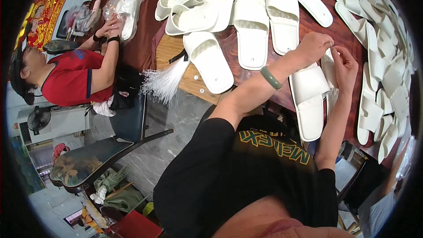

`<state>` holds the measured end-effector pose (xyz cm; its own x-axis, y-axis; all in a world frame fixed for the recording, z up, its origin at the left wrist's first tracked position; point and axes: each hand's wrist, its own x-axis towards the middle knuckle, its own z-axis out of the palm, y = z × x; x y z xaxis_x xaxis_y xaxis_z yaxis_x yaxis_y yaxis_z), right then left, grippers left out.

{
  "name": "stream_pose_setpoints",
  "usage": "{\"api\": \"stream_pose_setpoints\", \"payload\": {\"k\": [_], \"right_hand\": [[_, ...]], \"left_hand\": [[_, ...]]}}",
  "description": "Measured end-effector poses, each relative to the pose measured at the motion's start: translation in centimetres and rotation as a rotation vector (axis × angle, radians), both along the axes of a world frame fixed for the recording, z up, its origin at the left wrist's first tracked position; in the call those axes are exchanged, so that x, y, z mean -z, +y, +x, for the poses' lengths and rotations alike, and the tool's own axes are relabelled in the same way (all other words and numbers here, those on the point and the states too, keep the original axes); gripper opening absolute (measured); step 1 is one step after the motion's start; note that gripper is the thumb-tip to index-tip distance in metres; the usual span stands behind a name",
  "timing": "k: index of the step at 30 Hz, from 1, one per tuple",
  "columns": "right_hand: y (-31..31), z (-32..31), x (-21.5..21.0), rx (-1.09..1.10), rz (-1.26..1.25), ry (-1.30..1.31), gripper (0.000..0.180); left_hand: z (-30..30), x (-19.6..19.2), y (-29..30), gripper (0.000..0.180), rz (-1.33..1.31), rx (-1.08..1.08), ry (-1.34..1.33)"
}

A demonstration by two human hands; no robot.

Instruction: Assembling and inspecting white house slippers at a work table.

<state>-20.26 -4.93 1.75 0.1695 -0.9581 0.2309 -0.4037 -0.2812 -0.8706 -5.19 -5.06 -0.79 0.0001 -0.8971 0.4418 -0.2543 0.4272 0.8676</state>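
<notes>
The person's left hand (313, 45) and right hand (344, 65) meet above the table (348, 35). Both pinch the top end of a white slipper (329, 68) that stands on its edge between them, so each grip is closed on it. Just beside it lies another white slipper (308, 99), flat. A green bangle (270, 77) sits on the left wrist. Across the table, a co-worker in a red shirt (68, 81) handles a clear bag (125, 6) of slippers
</notes>
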Motion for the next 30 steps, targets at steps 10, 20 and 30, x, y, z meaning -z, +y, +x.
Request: {"api": "stream_pose_setpoints", "payload": {"k": [10, 20, 30], "right_hand": [[-0.5, -0.1, 0.7, 0.111, -0.072, -0.001, 0.013], [-1.0, -0.9, 0.8, 0.166, -0.078, -0.079, 0.01], [-0.3, 0.0, 0.7, 0.092, -0.157, -0.191, 0.011]], "left_hand": [[-0.2, 0.1, -0.1, 0.015, -0.052, -0.021, -0.089], [-0.3, -0.6, 0.3, 0.015, -0.046, 0.02, -0.042], [-0.4, 0.0, 0.1, 0.015, -0.112, 0.05, -0.053]]}}
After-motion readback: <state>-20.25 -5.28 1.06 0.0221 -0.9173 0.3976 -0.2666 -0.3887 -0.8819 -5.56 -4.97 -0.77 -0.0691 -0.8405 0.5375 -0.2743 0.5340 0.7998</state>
